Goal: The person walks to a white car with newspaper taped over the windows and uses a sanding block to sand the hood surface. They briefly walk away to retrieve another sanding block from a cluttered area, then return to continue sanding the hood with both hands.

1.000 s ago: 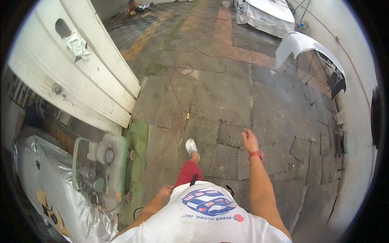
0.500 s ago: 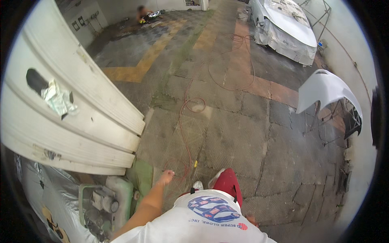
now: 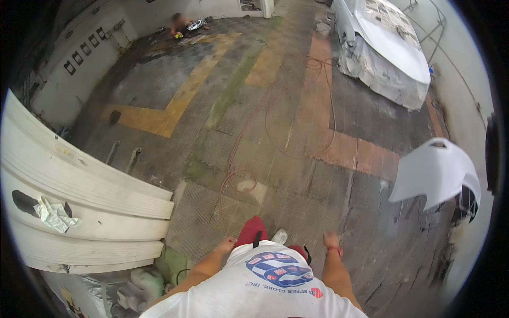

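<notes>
My left hand (image 3: 227, 244) hangs low at my left side, close to my red shorts (image 3: 251, 231). Its fingers look curled in, and whatever they may hold is too small to name. On the other side my right hand (image 3: 331, 241) hangs away from my body above the floor. Its fingers are too small and blurred to read; a bit of red shows beside it. A white shoe (image 3: 279, 236) pokes out in front of my white printed T-shirt (image 3: 278, 270).
White ribbed panels (image 3: 122, 209) stand at left, above a green-framed machine (image 3: 143, 286). A red hose (image 3: 231, 169) coils across the floor ahead. A white bumper (image 3: 432, 172) rests on a stand at right, beyond it a masked white car (image 3: 384, 63). Far left, another person (image 3: 179, 24) crouches.
I have moved forward, and the panels, bumper and car sit lower in view. My right hand has come into sight, and my left has dropped nearer my leg.
</notes>
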`<state>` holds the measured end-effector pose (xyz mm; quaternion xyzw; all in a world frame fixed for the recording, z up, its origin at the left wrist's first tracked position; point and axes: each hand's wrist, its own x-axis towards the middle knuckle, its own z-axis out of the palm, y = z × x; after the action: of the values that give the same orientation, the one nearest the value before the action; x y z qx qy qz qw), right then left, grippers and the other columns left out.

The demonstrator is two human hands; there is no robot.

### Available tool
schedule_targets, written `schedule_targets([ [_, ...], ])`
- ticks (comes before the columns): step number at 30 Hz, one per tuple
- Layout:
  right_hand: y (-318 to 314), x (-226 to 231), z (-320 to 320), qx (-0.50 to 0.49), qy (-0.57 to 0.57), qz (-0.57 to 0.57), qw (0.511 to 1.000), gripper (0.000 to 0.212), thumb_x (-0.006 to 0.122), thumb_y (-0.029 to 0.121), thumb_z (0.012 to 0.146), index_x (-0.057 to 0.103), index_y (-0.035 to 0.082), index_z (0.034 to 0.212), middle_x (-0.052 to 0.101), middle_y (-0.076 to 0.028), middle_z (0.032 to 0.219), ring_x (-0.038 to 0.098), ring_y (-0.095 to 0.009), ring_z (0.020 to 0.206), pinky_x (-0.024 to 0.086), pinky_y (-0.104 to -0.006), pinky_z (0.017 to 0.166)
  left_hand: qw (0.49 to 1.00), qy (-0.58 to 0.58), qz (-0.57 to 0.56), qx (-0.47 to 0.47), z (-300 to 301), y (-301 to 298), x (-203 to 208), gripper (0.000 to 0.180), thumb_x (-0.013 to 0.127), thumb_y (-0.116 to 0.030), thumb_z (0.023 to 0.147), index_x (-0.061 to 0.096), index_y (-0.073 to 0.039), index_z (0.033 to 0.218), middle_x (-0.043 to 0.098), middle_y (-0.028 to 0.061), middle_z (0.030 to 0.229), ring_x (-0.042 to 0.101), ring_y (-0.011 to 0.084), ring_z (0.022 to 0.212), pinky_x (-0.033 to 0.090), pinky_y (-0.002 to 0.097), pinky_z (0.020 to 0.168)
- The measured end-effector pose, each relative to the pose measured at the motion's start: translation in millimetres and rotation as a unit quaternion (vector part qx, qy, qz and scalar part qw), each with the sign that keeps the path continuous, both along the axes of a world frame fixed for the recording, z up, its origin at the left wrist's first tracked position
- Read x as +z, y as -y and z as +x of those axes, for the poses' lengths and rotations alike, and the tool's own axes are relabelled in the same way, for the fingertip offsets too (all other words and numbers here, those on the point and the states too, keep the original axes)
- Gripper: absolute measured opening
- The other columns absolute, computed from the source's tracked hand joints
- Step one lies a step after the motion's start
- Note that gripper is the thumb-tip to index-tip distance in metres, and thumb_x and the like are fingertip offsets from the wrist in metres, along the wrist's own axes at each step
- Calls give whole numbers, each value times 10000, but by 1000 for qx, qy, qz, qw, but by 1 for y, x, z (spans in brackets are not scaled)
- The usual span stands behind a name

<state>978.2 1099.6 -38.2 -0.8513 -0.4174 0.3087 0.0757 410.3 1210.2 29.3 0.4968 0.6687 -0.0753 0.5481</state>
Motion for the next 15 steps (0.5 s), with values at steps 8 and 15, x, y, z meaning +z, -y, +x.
schedule_targets([
  [8,-503,209,44,51,-62,305,949,398,661,284,1069,692,21,1365,761,-245,1238,735,-427,1148,574,-465,993,998,-48,-8,-45,72,-236,-40,479,537,-433,1123,743,-40,1304,787,174,1185,734,350,1053,565,486,940],
  [15,-558,66,109,41,-36,-33,998,448,654,346,1012,719,29,1323,723,-282,1335,679,-448,1291,536,-519,1095,949,-17,77,-305,108,-519,-59,478,546,-401,1087,737,-43,1341,729,240,1351,701,387,1250,544,494,1073],
])
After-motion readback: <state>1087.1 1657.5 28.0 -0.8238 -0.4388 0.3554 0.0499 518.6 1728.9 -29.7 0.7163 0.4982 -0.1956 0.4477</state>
